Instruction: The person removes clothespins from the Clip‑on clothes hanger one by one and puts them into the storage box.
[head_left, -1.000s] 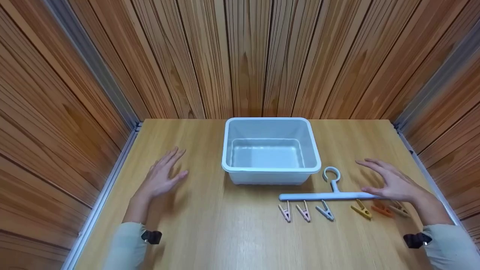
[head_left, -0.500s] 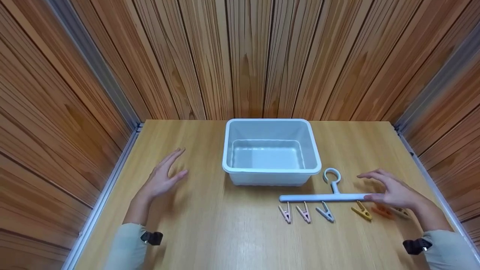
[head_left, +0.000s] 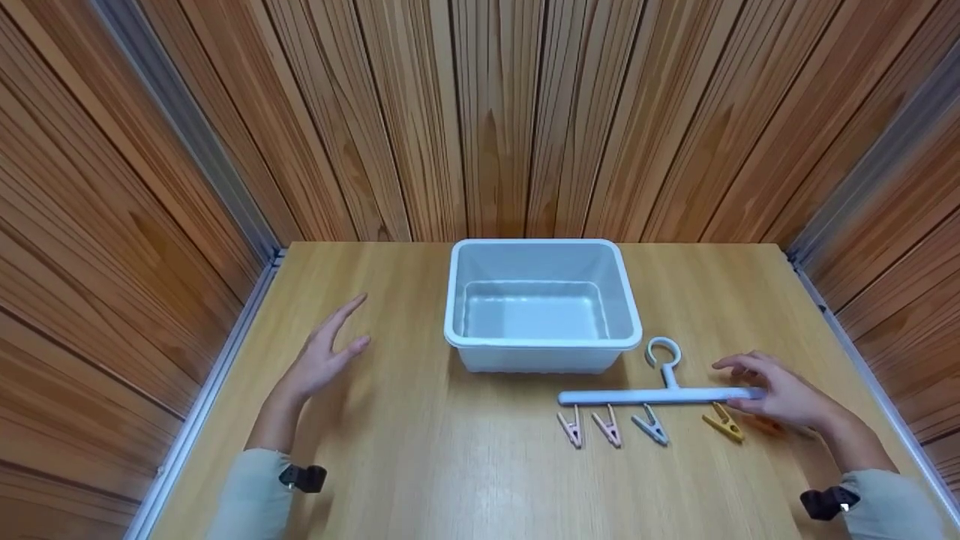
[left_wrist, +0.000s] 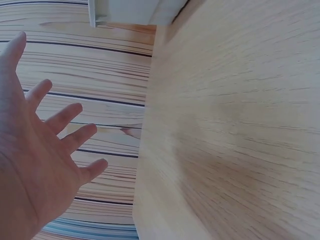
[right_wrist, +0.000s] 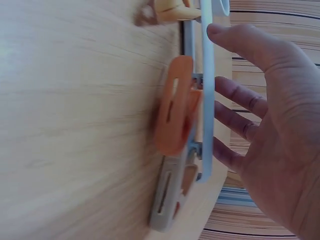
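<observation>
In the head view a pale blue hanger [head_left: 622,397] with a hook lies on the table, several clothespins along its near side. Two pink clothespins [head_left: 608,427], a blue-grey clothespin [head_left: 651,425] and a yellow clothespin [head_left: 724,424] show there. My right hand [head_left: 787,394] is at the bar's right end, thumb on the near side and fingers beyond it, without a plain grip. Close below it in the right wrist view are an orange clothespin [right_wrist: 172,110] and a beige clothespin [right_wrist: 165,195]. My left hand [head_left: 319,364] hovers over the table's left side, fingers spread, holding nothing.
A white plastic tub [head_left: 544,356] stands at the back middle, just behind the hanger. The wooden table [head_left: 465,465] is bounded by plank walls [head_left: 495,120] at the back and both sides.
My right hand has come down onto the right end of the hanger, its thumb moving to the near side of the bar. My left hand has barely moved.
</observation>
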